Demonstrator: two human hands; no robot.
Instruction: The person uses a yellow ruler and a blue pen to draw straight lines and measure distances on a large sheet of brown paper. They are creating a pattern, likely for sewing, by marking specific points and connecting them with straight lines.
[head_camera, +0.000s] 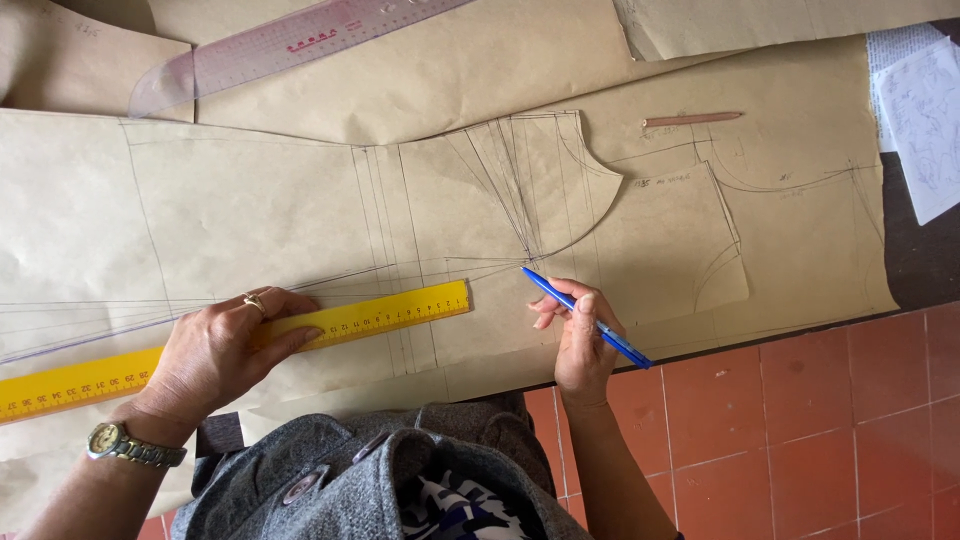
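Note:
My left hand, with a ring and a wristwatch, presses flat on a long yellow ruler that lies slanted across brown pattern paper. A blue pen is gripped in my right hand, its tip touching the paper where several pencil lines meet. A cut paper pattern piece with a curved edge lies on top, just above the pen tip.
A clear curved ruler rests at the top left. A brown pencil lies on the paper at upper right. White sheets sit at the right edge. Red floor tiles show below the table's edge.

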